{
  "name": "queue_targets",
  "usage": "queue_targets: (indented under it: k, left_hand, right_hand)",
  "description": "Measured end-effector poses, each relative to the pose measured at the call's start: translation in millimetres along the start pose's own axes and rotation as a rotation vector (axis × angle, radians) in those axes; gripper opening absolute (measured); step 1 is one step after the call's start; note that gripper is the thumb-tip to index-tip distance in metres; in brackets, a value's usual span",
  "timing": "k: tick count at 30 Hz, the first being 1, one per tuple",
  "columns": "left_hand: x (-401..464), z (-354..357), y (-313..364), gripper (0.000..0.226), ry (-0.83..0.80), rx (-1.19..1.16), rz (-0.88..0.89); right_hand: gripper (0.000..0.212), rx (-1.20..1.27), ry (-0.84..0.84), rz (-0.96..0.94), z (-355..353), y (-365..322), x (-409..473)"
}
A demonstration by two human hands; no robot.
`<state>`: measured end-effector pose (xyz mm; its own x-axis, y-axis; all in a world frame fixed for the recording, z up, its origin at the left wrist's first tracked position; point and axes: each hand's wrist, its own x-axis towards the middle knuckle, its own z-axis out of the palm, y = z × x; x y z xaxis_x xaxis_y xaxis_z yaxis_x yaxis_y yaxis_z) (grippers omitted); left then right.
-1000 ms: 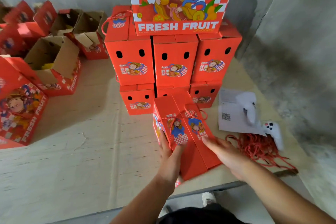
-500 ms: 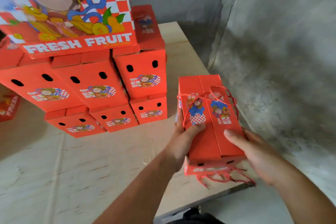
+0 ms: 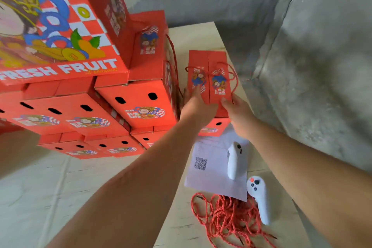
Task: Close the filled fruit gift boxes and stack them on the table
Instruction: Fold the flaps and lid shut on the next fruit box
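A closed red fruit gift box (image 3: 209,70) with a red rope handle stands just right of the stack of red gift boxes (image 3: 138,104), its lid flaps shut. My left hand (image 3: 196,106) grips its near left side, thumb on the lid. My right hand (image 3: 236,109) holds its near right edge with fingers on the lid. Whether the box rests on the table (image 3: 193,34) or hangs just above it, I cannot tell. A large "FRESH FRUIT" box (image 3: 60,32) sits on top of the stack.
A white sheet with a QR code (image 3: 211,169) lies near the table's right edge, with two white controllers (image 3: 234,159) (image 3: 259,197) and a pile of red rope (image 3: 227,219). A grey concrete wall (image 3: 302,66) runs close along the right.
Both hands lifted the closed box from the near table edge and carried it forward and right, to the right side of the stack. The view swung right.
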<state>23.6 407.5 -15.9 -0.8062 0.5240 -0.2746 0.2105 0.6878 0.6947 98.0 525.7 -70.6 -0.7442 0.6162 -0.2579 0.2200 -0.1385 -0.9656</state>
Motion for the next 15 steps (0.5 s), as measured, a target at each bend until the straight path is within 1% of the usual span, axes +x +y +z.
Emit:
queue_targets:
  k: [1,3,4,6,9,11,13,15]
  left_hand:
    - [1,8,-7,0.089,-0.045,0.149,-0.006]
    - [-2,24,-19,0.092,-0.123,0.398,0.079]
    - [-3,29,-23,0.093,-0.145,0.478,0.127]
    - [-8,34,-27,0.094,-0.154,0.535,0.142]
    - [-14,35,-26,0.095,-0.134,0.527,0.119]
    - [-16,32,-26,0.088,-0.102,0.473,0.139]
    - [-19,26,-26,0.071,-0.01,0.318,0.184]
    - [-25,20,-29,0.057,0.081,0.125,0.186]
  right_hand:
    - [0.028,-0.095,-0.034,-0.021,6,6,7]
    - [0.035,-0.127,-0.053,-0.011,19,11,16]
    - [0.037,-0.125,-0.038,0.006,22,11,19]
    - [0.039,-0.154,-0.025,0.026,20,11,21]
    - [0.044,-0.192,-0.047,0.056,16,8,19]
    - [0.049,-0.24,-0.055,0.077,21,3,17]
    - [0.048,-0.224,-0.006,0.088,31,1,11]
    - [0.05,-0.26,0.096,0.012,40,3,-5]
